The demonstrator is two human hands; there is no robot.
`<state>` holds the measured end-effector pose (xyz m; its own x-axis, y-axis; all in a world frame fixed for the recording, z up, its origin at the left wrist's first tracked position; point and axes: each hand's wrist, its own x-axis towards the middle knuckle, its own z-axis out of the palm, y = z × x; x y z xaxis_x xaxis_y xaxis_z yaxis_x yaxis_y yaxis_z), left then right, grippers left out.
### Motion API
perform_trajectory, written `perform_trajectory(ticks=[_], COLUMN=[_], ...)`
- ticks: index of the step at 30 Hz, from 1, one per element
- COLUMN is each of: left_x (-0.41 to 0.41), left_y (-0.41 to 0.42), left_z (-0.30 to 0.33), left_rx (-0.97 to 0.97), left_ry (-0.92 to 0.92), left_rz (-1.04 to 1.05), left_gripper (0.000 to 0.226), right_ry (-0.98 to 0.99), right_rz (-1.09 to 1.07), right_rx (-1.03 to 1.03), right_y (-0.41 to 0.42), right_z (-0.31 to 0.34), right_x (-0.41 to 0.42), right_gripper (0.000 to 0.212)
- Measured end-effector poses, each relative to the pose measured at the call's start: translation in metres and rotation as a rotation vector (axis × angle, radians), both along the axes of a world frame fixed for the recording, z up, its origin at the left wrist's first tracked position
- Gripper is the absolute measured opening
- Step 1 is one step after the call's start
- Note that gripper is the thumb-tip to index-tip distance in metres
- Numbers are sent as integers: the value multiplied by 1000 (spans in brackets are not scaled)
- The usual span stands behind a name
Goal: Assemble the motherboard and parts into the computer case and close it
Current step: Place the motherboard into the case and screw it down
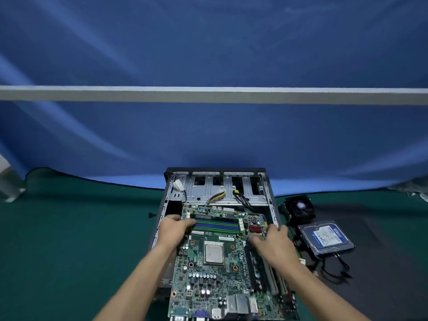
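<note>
The left hand [172, 230] grips the left edge of the motherboard [215, 258], fingers curled over it beside the memory slots [216, 224]; the right hand [272, 242] grips the opposite edge, fingers curled onto the board next to a small red-finned heatsink [256, 228]; both hands are blurred, so the exact finger contact is hard to make out; between the two grips sits the square silver processor [214, 252]; the board lies over the open computer case [271, 193], its far end inside the case walls and its near end, with the metal rear ports [240, 304], reaching toward the person; beyond the hands, loose cables [217, 196] hang from the case's metal drive bay; right of the right hand, outside the case, a hard drive [326, 237] lies flat on the dark mat [382, 228], with a black cooling fan [300, 207] just beyond it and black cables [335, 269] trailing nearer; left of the left hand spreads the green table cover [69, 239]; a blue cloth backdrop [208, 135] rises behind
</note>
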<state>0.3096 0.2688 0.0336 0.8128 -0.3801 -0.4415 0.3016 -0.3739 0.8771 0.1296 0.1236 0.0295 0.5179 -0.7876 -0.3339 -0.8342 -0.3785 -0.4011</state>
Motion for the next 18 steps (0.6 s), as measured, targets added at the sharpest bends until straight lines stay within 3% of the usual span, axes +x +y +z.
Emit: perform_trajectory(ticks=[2, 6, 12, 16, 18], left_x=[-8, -21, -34, -38, -36], left_y=[9, 25, 40, 34, 27], left_z=[2, 9, 13, 8, 7], left_rx=[35, 83, 130, 273, 489], left_ry=[38, 74, 112, 0, -166], left_rz=[58, 159, 258, 138, -46], left_gripper=[11, 12, 15, 21, 24], right_ry=[22, 33, 78, 159, 160], right_rz=[55, 154, 205, 189, 179], right_rx=[26, 33, 158, 132, 144], right_y=[6, 14, 21, 22, 23], right_z=[-1, 0, 1, 2, 2], right_x=[-3, -9, -16, -21, -20], right_gripper=[55, 40, 63, 71, 66])
